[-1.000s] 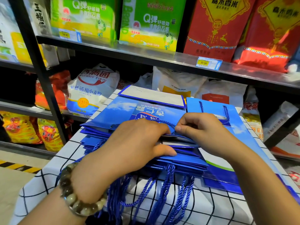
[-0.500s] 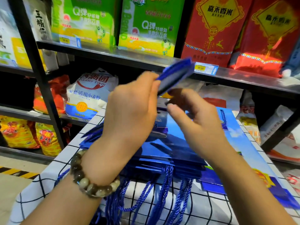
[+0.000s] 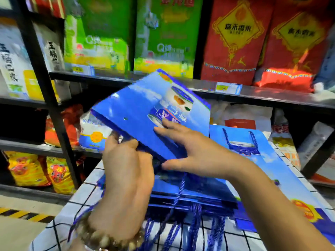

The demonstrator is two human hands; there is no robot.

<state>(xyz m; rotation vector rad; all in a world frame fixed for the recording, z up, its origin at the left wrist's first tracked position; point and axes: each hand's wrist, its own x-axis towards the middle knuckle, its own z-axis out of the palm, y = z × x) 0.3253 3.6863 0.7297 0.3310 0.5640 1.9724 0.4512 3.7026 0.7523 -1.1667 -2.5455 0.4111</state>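
1. Blue paper bag (image 3: 137,113), head view: held up over the tabletop (image 3: 85,192), tilted, printed face toward the camera, blurred by motion.
2. Left hand (image 3: 126,171) grips the bag's near lower edge, thumb on top and fingers curled under. Right hand (image 3: 190,147) is flat on the printed face with fingers spread and thumb along the lower edge; it steadies, it doesn't clamp.
3. Step looks like opening or shaping the folded bag. To do it well: keep the left-hand grip at the edge, slide the right-hand fingers toward the fold and spread the sides evenly. Don't crease the glossy face.
4. Directly below: stack of flat blue bags (image 3: 199,194), with rope handles (image 3: 194,223) hanging over the near edge. They could snag if the bag drops low.
5. One more bag lies flat (image 3: 262,160) just right of the stack.
6. Behind: metal shelf (image 3: 272,95) with green packs (image 3: 163,33) and red packs (image 3: 235,42). The bag's top corner is close to it; little room forward.
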